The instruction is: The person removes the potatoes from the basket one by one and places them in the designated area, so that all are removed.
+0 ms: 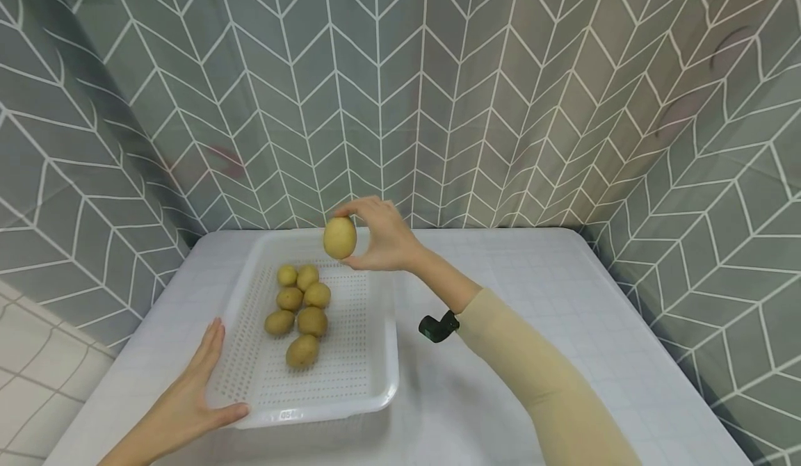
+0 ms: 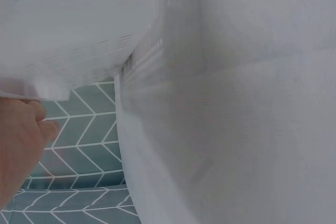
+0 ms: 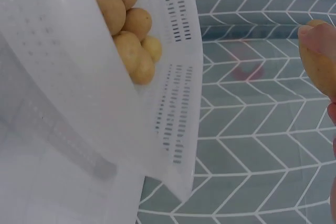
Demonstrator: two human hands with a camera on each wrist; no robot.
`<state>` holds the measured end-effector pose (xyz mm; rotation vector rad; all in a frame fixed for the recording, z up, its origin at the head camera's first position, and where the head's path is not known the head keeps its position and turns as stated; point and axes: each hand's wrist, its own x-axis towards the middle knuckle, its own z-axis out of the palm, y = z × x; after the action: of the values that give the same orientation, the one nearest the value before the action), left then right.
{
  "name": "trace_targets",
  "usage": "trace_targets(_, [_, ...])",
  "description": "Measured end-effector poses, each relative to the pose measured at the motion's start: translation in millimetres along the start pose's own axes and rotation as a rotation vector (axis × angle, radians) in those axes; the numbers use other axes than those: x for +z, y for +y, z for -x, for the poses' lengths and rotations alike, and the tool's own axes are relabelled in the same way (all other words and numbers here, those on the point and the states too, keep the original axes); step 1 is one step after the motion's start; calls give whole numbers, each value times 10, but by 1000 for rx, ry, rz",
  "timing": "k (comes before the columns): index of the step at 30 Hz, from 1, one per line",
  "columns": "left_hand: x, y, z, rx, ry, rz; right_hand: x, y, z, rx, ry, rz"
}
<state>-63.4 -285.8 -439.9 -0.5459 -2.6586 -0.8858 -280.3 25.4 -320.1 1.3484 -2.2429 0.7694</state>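
My right hand [image 1: 383, 235] pinches a yellow-brown potato [image 1: 340, 237] between thumb and fingers, above the far part of a white perforated plastic basket [image 1: 382, 355]. The right wrist view shows this held potato [image 3: 317, 66] at its right edge. Inside the basket, several potatoes [image 1: 302, 351] lie in a cluster left of the middle. At the basket's near left corner, my left hand [image 1: 184, 389] rests against the rim, its fingers straight along the left side and the thumb spread to the front. The left wrist view shows part of that hand [image 2: 21, 140] by the rim.
The basket stands on a table with a pale cloth [image 1: 488, 396]. Grey-green curtains with white chevron lines [image 1: 400, 104] hang behind and at both sides. A small dark device [image 1: 438, 327] is on my right wrist. White tiles [image 1: 37, 368] show at far left.
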Motion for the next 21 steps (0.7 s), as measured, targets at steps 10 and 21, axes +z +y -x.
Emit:
trace_targets(10, [-2,-7,-8,-5,0,-15,-167,200,210,35,27,2])
trace_targets(21, [-6,-12,-7,-10,-1,-8,-285,364,428,71,32,0])
